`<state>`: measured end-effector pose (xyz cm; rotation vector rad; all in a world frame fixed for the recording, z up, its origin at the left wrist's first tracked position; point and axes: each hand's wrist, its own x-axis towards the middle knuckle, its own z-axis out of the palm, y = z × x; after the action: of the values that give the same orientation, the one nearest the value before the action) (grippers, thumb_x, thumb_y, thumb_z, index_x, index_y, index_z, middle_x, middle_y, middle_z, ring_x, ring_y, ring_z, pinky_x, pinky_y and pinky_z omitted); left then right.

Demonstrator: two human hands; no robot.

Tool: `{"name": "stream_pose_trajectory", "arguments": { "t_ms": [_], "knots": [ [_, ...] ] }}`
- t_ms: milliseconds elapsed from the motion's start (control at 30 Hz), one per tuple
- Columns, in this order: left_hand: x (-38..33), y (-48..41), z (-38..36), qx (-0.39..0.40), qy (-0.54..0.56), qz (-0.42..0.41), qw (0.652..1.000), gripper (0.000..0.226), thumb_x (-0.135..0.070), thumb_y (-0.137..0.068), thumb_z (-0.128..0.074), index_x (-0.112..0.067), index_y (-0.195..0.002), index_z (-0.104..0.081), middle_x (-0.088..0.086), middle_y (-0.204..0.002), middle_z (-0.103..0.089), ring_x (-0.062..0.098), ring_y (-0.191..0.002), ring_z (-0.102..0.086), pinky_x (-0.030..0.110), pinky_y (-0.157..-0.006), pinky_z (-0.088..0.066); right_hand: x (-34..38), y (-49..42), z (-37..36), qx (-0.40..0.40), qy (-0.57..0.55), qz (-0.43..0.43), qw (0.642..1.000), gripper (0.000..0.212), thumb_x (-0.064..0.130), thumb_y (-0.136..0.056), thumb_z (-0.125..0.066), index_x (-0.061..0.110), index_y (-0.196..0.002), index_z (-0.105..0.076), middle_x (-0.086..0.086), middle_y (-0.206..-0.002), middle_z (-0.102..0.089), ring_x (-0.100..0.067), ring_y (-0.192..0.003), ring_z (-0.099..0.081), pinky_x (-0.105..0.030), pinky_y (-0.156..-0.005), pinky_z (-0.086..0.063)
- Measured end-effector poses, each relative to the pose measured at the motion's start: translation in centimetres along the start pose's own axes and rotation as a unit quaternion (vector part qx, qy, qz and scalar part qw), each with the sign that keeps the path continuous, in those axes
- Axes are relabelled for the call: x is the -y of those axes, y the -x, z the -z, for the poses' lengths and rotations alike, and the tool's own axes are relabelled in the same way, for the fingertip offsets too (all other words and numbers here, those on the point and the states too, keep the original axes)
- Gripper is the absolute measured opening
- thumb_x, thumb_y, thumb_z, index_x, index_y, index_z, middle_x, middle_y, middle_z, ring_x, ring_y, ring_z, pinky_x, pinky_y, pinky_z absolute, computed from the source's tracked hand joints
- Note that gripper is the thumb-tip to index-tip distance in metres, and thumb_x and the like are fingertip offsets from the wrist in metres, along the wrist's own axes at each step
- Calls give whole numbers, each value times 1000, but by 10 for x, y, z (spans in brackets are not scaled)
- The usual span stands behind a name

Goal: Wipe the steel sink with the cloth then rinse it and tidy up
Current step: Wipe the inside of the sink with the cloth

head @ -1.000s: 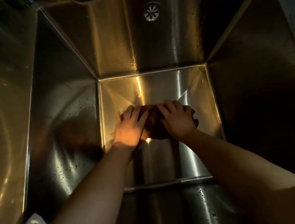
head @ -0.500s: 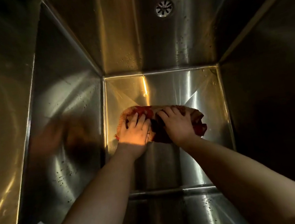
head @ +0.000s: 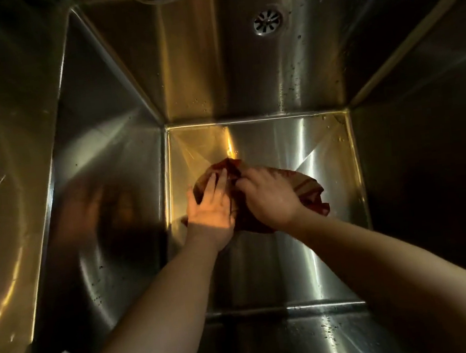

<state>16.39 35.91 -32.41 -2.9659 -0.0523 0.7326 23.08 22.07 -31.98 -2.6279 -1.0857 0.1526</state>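
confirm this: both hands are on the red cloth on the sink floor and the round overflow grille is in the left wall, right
Not quite. The head view shows the round overflow grille in the back wall, not the left. The rest holds: left hand and right hand are both on the red cloth on the sink floor.

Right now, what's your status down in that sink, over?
Left hand flat on the cloth; right hand on it too, curl unclear. Cloth bunched on the sink floor. Only an overflow grille, up the back wall.
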Motion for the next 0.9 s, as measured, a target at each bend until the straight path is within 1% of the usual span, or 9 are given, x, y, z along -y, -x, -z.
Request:
{"name": "stream_pose_trajectory", "arguments": {
  "t_ms": [100,167,233,333,467,567,700,800,900],
  "knots": [
    [-5,8,-13,39,28,-2,999,70,-42,-94,-29,-15,-150,3,0,-159,7,17,-144,5,55,-110,0,10,13,-21,127,-50,-35,990,50,20,-85,-51,6,-133,-44,-18,-135,-45,-36,-117,-47,-43,-95,-40],
    [-6,8,-17,60,50,8,997,73,-51,-94,-25,-16,-149,8,-1,-159,8,16,-144,8,55,-111,6,6,14,-32,171,-2,-70,983,57,28,-94,-36,6,-145,-22,-18,-153,-21,-32,-138,-24,-42,-113,-15],
    [-5,4,-18,69,62,20,995,77,-60,-92,-22,-19,-149,11,-2,-158,15,16,-144,14,55,-110,11,-2,11,-37,183,59,-83,978,61,36,-98,-22,4,-148,-7,-16,-157,-5,-28,-144,-8,-40,-115,4],
    [-1,-8,-14,85,60,30,994,83,-70,-87,-17,-22,-148,14,-2,-155,24,15,-142,20,57,-108,15,-15,3,-33,171,111,-101,974,63,43,-98,-15,4,-147,-4,-14,-157,-1,-25,-145,0,-41,-111,15],
    [8,-32,-3,86,29,17,996,86,-76,-82,-8,-25,-148,14,-3,-154,25,16,-143,19,57,-103,23,-29,-9,-24,208,196,-116,951,62,41,-98,-15,8,-146,8,-9,-158,8,-24,-144,9,-57,-108,14],
    [14,-51,9,47,8,26,999,77,-65,-89,-15,-24,-148,13,-5,-156,18,17,-144,13,55,-100,27,-21,-14,-20,181,192,-134,955,58,33,-97,-22,10,-148,-3,-11,-158,3,-27,-145,6,-63,-104,16],
    [6,-56,16,26,-13,58,998,68,-42,-96,-26,-21,-148,12,-2,-158,15,20,-144,13,59,-108,13,4,-14,-30,169,109,-39,979,58,29,-98,-26,1,-147,-10,-21,-156,-3,-32,-144,-1,-47,-114,4],
    [-2,-40,1,19,35,56,998,62,-40,-99,-21,-19,-149,10,-2,-157,15,18,-144,13,53,-112,3,3,-12,-33,183,-3,-149,972,60,35,-99,-26,9,-149,-5,-20,-156,6,-30,-144,-1,-36,-115,-14],
    [-3,-25,-17,15,83,26,996,65,-50,-97,-17,-20,-149,9,-1,-158,12,16,-145,8,43,-114,2,-5,-12,-37,152,-11,-209,966,66,47,-98,-23,14,-149,2,-17,-156,8,-29,-144,-1,-36,-115,-9]
  ]
}}
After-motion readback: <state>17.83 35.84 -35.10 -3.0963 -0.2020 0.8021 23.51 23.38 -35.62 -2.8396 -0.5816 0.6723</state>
